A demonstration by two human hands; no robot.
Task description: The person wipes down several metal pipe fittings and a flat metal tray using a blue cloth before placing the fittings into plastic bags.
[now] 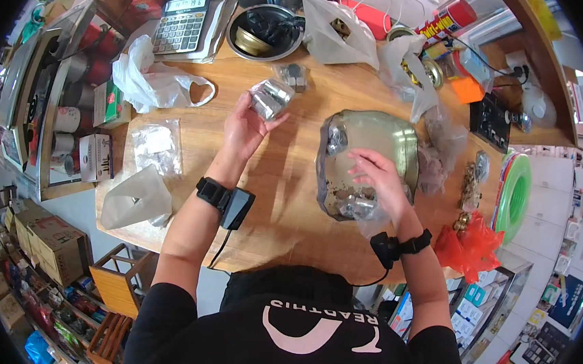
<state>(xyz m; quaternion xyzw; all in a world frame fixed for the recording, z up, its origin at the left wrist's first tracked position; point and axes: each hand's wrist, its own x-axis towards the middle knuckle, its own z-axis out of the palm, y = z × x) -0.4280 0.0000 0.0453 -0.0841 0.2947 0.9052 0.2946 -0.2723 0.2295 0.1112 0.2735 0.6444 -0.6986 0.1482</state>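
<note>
In my left hand [248, 127] rests a shiny metal fitting [272, 99] wrapped in clear plastic, raised over the wooden table. Just beyond it lies a small clear bag [293, 75] with dark metal parts. Over the wide, worn metal basin [410, 145] hovers my right hand [376, 176], fingers slightly bent and apart, with nothing visible in them. Inside the basin, a bagged metal part [337, 138] sits at the left wall. Another plastic-wrapped metal fitting [359, 207] lies at the near rim, close beneath my right wrist.
A calculator [181, 24], a steel bowl [235, 39] and a white plastic bag [158, 84] stand at the back left. Open bags [339, 32] line the back. Flat clear packets [156, 146] lie left. To the right are a red bag [468, 250] and a green hose coil [517, 200].
</note>
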